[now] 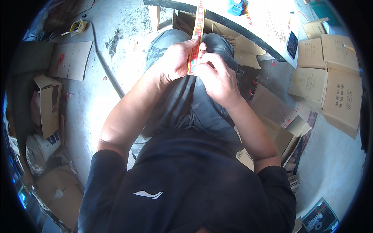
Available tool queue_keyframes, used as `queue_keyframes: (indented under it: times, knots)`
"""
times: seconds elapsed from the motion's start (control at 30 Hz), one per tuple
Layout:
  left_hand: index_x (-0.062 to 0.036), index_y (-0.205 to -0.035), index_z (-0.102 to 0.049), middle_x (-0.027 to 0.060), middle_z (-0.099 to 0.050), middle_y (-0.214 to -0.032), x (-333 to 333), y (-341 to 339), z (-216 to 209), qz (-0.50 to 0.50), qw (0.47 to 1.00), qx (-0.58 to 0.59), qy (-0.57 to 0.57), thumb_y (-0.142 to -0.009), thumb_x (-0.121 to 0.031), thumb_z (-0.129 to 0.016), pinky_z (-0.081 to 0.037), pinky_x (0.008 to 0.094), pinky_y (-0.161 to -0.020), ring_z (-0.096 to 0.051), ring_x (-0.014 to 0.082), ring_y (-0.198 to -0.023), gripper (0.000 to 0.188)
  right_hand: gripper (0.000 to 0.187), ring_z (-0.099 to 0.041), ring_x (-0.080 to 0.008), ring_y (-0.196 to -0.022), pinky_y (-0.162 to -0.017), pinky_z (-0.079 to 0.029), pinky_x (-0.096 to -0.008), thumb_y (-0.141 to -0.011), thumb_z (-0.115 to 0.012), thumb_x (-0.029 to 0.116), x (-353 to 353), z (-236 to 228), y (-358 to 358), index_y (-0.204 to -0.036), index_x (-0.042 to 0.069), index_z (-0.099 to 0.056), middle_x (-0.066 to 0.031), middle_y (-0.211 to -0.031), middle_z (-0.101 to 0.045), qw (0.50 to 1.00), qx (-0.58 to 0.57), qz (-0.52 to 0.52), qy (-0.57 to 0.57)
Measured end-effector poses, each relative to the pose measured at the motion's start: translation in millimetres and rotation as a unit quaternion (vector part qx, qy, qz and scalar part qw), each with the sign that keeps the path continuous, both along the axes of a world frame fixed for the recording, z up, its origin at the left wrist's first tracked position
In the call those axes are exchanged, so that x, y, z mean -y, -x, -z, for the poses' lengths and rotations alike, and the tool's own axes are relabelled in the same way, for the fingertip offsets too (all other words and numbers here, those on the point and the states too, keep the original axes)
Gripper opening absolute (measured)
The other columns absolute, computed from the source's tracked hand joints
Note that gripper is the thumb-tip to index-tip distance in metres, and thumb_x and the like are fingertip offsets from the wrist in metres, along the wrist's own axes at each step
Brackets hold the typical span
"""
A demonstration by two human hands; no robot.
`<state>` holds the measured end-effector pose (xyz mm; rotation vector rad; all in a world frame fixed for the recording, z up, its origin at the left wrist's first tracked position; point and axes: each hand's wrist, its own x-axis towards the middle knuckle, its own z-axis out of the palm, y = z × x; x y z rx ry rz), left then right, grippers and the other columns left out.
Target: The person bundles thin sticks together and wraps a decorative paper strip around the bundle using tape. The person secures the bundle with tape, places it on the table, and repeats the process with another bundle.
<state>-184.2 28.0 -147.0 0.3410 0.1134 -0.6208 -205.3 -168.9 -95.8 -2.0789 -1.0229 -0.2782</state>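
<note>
A long, narrow red-and-yellow printed packet [200,25] stands out from my hands, above my knees, and runs up past the top of the view. My left hand [175,59] is closed around its lower part, with the thumb lying along its face. At the packet's bottom end, my right hand [220,79] has its fingers bent and pinched on the right edge. Part of the right fingertips is hidden by the packet and the hand itself. I cannot make out whether the packet's end is open or sealed.
Beyond my knees is a white tabletop [268,26] bearing a blue container [235,7] and a dark phone [291,44]. Stacked cardboard boxes [343,99] stand at right. A grey hose [101,62] crosses the floor at left, near an open carton [50,105] and white bucket [46,145].
</note>
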Motion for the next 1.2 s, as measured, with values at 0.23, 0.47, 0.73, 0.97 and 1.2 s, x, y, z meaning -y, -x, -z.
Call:
queue_keyframes:
  times: [0.23, 0.47, 0.73, 0.97, 1.2]
  knots:
    - [-0.0078, -0.128, -0.059, 0.0062, -0.071, -0.112, 1.4, 0.3, -2.8, -0.012, 1.000, -0.004, -0.006, -0.118, -0.038, -0.039, -0.061, 0.0383, -0.088, -0.070, 0.0192, -0.097, 0.038, 0.010, -0.074, -0.0241, -0.092, -0.078, -0.061, -0.0361, -0.092, -0.072, 0.002, -1.1, -3.1, -0.4, -0.102, 0.006, -0.072, -0.0054, -0.106, -0.068, 1.000, 0.007, -0.006, -0.008]
    - [-0.0059, -0.120, -0.062, 0.0049, -0.068, -0.102, 2.7, 1.6, -9.7, -0.007, 1.000, -0.007, -0.029, -0.119, -0.037, -0.038, -0.060, 0.0365, -0.084, -0.067, 0.0173, -0.090, 0.040, 0.007, -0.074, -0.0224, -0.090, -0.077, -0.062, -0.0348, -0.091, -0.075, 0.004, -1.7, -5.1, -0.1, -0.098, 0.006, -0.074, -0.0044, -0.106, -0.068, 1.000, 0.017, -0.008, -0.007]
    - [-0.0056, -0.118, -0.062, 0.0064, -0.067, -0.098, 1.6, 0.2, -5.6, 0.008, 1.000, 0.011, -0.004, -0.119, -0.037, -0.036, -0.060, 0.0367, -0.082, -0.066, 0.0179, -0.089, 0.041, 0.018, -0.074, -0.0237, -0.090, -0.077, -0.062, -0.0362, -0.084, -0.083, 0.003, 3.8, -10.6, -4.0, -0.100, 0.006, -0.076, -0.0079, -0.107, -0.068, 0.999, 0.013, 0.034, -0.019]
    - [-0.0057, -0.125, -0.061, 0.0098, -0.070, -0.111, 4.8, 1.6, -9.6, -0.005, 0.995, 0.003, -0.099, -0.119, -0.038, -0.032, -0.063, 0.0408, -0.089, -0.073, 0.0219, -0.100, 0.043, 0.014, -0.070, -0.0235, -0.094, -0.079, -0.061, -0.0367, -0.083, -0.081, 0.011, -3.5, -29.9, -14.8, -0.096, 0.011, -0.076, -0.0025, -0.105, -0.068, 0.990, 0.100, 0.009, 0.098]
    - [-0.0072, -0.125, -0.061, 0.0074, -0.069, -0.110, 1.9, 0.6, -4.3, 0.016, 0.999, 0.015, -0.036, -0.119, -0.039, -0.032, -0.064, 0.0407, -0.088, -0.072, 0.0206, -0.096, 0.043, 0.014, -0.068, -0.0231, -0.097, -0.082, -0.059, -0.0373, -0.081, -0.078, 0.011, -4.1, -31.9, -23.4, -0.094, 0.010, -0.073, -0.0011, -0.105, -0.069, 0.982, 0.135, -0.048, 0.121]
